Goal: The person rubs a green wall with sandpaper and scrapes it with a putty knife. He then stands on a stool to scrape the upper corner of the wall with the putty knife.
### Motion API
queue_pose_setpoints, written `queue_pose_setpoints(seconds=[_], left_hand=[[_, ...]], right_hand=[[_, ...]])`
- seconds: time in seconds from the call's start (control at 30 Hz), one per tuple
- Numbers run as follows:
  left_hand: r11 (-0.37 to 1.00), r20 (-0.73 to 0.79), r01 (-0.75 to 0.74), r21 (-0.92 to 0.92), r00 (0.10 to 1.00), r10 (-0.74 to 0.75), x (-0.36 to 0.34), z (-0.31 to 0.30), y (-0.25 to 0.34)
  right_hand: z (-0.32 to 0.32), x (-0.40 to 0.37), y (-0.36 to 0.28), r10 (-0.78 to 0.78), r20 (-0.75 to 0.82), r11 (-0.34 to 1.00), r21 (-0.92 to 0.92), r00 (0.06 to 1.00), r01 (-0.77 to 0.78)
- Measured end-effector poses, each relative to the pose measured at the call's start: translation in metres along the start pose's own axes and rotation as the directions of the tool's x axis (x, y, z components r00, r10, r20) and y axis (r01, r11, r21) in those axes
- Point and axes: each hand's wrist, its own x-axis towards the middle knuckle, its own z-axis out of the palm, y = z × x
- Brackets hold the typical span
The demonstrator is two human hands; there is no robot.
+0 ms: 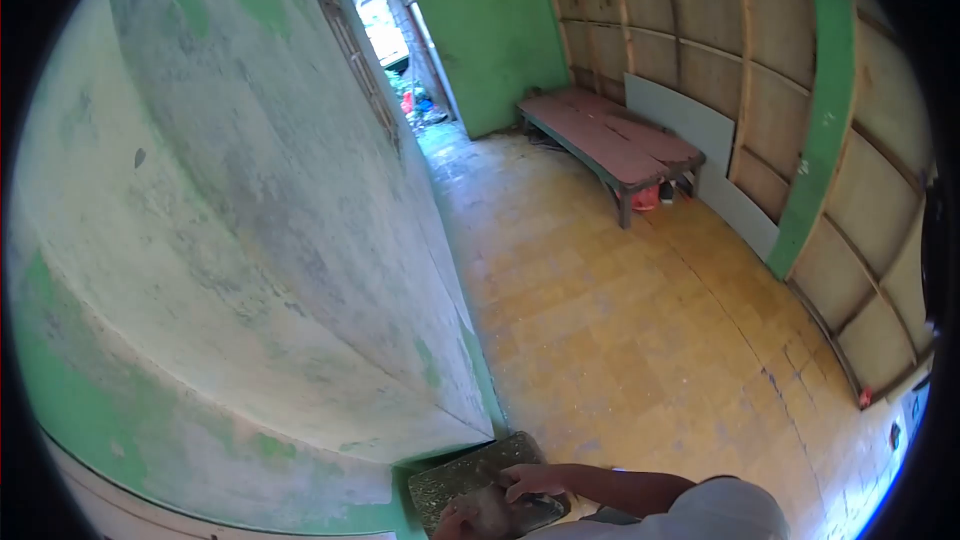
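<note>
Low in the view, a dark speckled board or tray lies on the floor against the foot of the wall. My right hand reaches over it from the right, fingers bent downward at a pale greyish-brown thing. What this thing is, I cannot tell. At the bottom edge, my left hand is close to the left side of the same thing, its fingers mostly hidden. The board's near edge is covered by my hands and my light-coloured clothing.
A peeling green-and-white wall rises close on the left. Yellowish floor tiles stretch ahead, cracked on the right. A low reddish-brown bench stands farther off beside a wood-framed panel wall. Beyond it at the back left is a bright doorway.
</note>
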Motion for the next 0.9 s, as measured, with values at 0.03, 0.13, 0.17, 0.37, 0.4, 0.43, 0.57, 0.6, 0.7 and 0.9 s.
queue_pose_setpoints(seconds=[0.03, 0.13, 0.17, 0.37, 0.4, 0.43, 0.57, 0.6, 0.7, 0.9], left_hand=[[0.996, 0.111, 0.042, 0.076, 0.993, -0.051, 0.049, -0.065, -0.038], [0.992, 0.172, 0.064, -0.106, 0.984, -0.045, 0.081, 0.044, -0.048], [0.991, 0.160, 0.123, -0.050, 0.981, -0.114, 0.089, 0.076, -0.047], [0.971, 0.253, 0.181, 0.156, 0.943, -0.216, 0.135, 0.172, -0.054], [0.965, 0.230, 0.165, 0.203, 0.950, -0.210, 0.143, 0.169, -0.056], [0.962, 0.216, 0.178, 0.206, 0.951, -0.223, 0.151, 0.164, -0.056], [0.911, 0.193, 0.131, 0.392, 0.956, -0.220, 0.188, 0.163, -0.050], [0.907, 0.164, 0.109, 0.407, 0.968, -0.189, 0.197, 0.163, -0.047], [0.842, 0.129, 0.057, 0.536, 0.980, -0.149, 0.236, 0.169, -0.025], [0.735, 0.161, -0.088, 0.672, 0.987, -0.029, 0.344, 0.190, 0.045]], right_hand=[[-0.020, -0.019, 0.001, 0.013, 0.028, 1.000, 0.000, 1.000, -0.013], [-0.079, -0.079, -0.009, 0.018, -0.156, 0.999, 0.053, 0.988, -0.010], [-0.093, -0.103, -0.018, 0.035, -0.210, 0.997, 0.080, 0.977, -0.019], [-0.156, -0.191, -0.026, -0.081, -0.473, 0.992, 0.048, 0.877, 0.117], [-0.162, -0.192, -0.024, -0.066, -0.512, 0.992, 0.055, 0.857, 0.110], [-0.176, -0.184, -0.006, -0.101, -0.544, 0.987, 0.048, 0.833, 0.152], [-0.194, -0.176, -0.009, 0.007, -0.610, 0.994, 0.094, 0.792, 0.063], [-0.200, -0.169, -0.011, 0.007, -0.623, 0.993, 0.094, 0.783, 0.065], [-0.224, -0.147, -0.029, 0.036, -0.637, 0.998, 0.067, 0.770, 0.009], [-0.313, -0.089, -0.087, 0.087, -0.663, 0.990, 0.142, 0.744, 0.011]])
